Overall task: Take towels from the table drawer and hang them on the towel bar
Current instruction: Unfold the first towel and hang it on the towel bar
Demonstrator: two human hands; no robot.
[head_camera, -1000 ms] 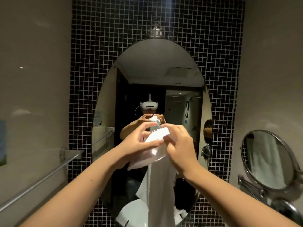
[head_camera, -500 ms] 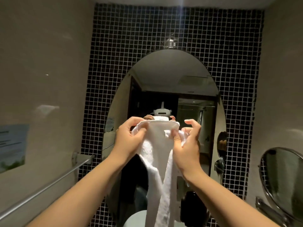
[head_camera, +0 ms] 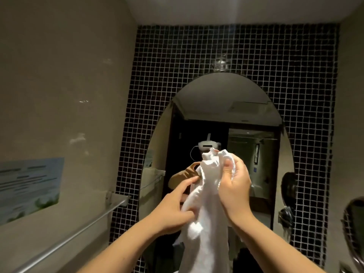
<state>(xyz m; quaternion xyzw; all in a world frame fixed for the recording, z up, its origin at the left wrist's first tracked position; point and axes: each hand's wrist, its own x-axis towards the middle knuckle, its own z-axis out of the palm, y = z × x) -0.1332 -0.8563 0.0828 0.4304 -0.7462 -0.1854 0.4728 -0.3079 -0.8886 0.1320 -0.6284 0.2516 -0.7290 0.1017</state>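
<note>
A white towel hangs bunched in front of me, held up before the oval mirror. My right hand grips its top end, fingers wrapped round the cloth. Lower down, my left hand pinches the towel's left edge. The metal towel bar runs along the left wall, below and to the left of both hands, bare of cloth. The drawer is out of view.
An oval mirror hangs on the black mosaic tile wall straight ahead. A round shaving mirror sticks out at the right edge. A printed notice is fixed to the left wall above the bar.
The view has tilted upward. My left hand slid down from the towel's top to its left edge; my right hand now holds the top alone, bunched.
</note>
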